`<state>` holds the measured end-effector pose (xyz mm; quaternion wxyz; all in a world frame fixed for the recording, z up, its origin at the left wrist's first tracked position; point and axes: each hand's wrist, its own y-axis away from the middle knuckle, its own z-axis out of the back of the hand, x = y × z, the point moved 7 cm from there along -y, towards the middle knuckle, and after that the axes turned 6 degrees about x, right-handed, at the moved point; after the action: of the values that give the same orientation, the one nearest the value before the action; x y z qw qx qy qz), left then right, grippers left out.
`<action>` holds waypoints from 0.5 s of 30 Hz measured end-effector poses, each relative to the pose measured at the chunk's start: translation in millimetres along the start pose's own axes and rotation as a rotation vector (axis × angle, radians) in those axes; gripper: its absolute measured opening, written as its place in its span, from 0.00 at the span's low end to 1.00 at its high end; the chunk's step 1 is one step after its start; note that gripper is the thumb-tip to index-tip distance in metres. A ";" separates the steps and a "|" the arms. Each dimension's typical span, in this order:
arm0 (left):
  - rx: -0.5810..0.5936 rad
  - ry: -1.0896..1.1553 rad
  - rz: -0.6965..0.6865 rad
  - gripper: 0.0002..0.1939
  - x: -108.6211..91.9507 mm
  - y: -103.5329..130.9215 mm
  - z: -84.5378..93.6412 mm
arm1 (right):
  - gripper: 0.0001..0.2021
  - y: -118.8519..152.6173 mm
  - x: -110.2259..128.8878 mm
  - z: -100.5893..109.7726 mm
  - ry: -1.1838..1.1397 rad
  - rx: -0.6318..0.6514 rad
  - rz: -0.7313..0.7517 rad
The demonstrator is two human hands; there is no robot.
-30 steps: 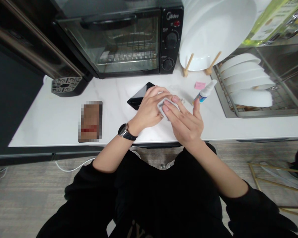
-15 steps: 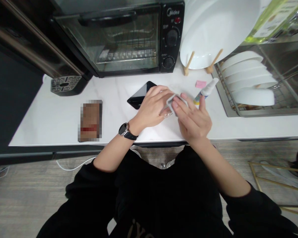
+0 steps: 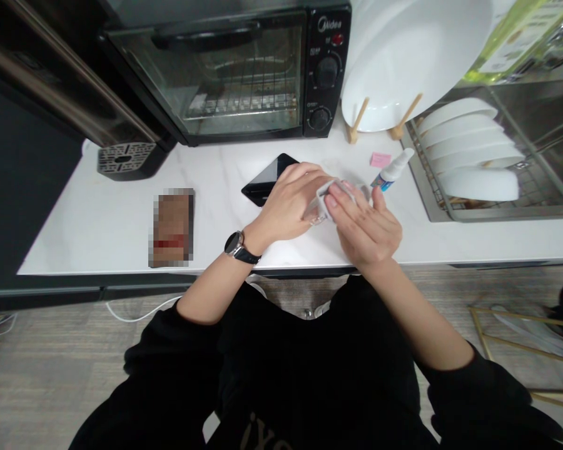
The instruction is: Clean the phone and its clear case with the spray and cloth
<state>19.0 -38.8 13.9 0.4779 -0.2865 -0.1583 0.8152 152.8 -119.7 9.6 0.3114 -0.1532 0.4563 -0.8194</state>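
Over the counter (image 3: pixel 225 231), my left hand (image 3: pixel 288 203) is closed around a clear plastic piece (image 3: pixel 313 214) that looks like a phone case; most of it is hidden by my fingers. My right hand (image 3: pixel 368 228) presses a pale grey wiping cloth (image 3: pixel 327 189) against it with its fingers together. Behind my left hand a black smartphone (image 3: pixel 265 181) lies on the counter, partly covered from view. A small white spray bottle (image 3: pixel 394 167) with a blue label stands just beyond my right fingers, beside a pink slip (image 3: pixel 380 159).
A black toaster oven (image 3: pixel 206 81) stands at the back. White plates (image 3: pixel 398 75) rest in a wooden rack, and white bowls (image 3: pixel 473 150) sit in a wire basket over the sink (image 3: pixel 511 215). At left are a blurred-out flat item (image 3: pixel 171 228) and a drip tray (image 3: pixel 124 159).
My right hand and the cloth have shifted slightly, with the fingers closer together and more of the spray bottle's label showing. My left hand has hardly moved.
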 end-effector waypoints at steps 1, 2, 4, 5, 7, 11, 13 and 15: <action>0.000 -0.012 0.000 0.21 -0.1 -0.2 -0.3 | 0.31 1.1 -8.2 0.3 -0.001 -0.004 -0.045; 0.003 -0.024 0.004 0.22 0.3 -0.4 -0.9 | 0.31 2.2 -15.1 0.7 -0.010 -0.013 -0.086; 0.016 -0.040 0.023 0.23 2.1 -0.7 -2.3 | 0.31 4.0 -22.3 1.1 -0.046 -0.032 -0.140; 0.020 -0.042 0.029 0.24 2.8 -0.6 -2.9 | 0.31 4.2 -21.8 0.3 -0.069 -0.030 -0.147; 0.022 -0.036 0.024 0.24 2.8 -0.3 -3.2 | 0.32 3.3 -14.0 -2.1 -0.107 -0.010 -0.137; 0.052 0.005 0.052 0.17 4.5 0.7 -4.3 | 0.33 -3.0 21.6 -3.4 -0.128 0.020 0.020; 0.063 0.012 0.060 0.14 5.2 0.8 -4.7 | 0.30 -5.3 37.2 -3.3 -0.142 0.029 0.103; 0.053 0.010 0.045 0.14 4.9 0.8 -4.0 | 0.28 -5.7 43.5 -3.0 -0.159 0.028 0.131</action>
<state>19.1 -34.9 8.8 0.4674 -0.2814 -0.1278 0.8282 116.1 -143.8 11.3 0.4014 -0.1833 0.4279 -0.7888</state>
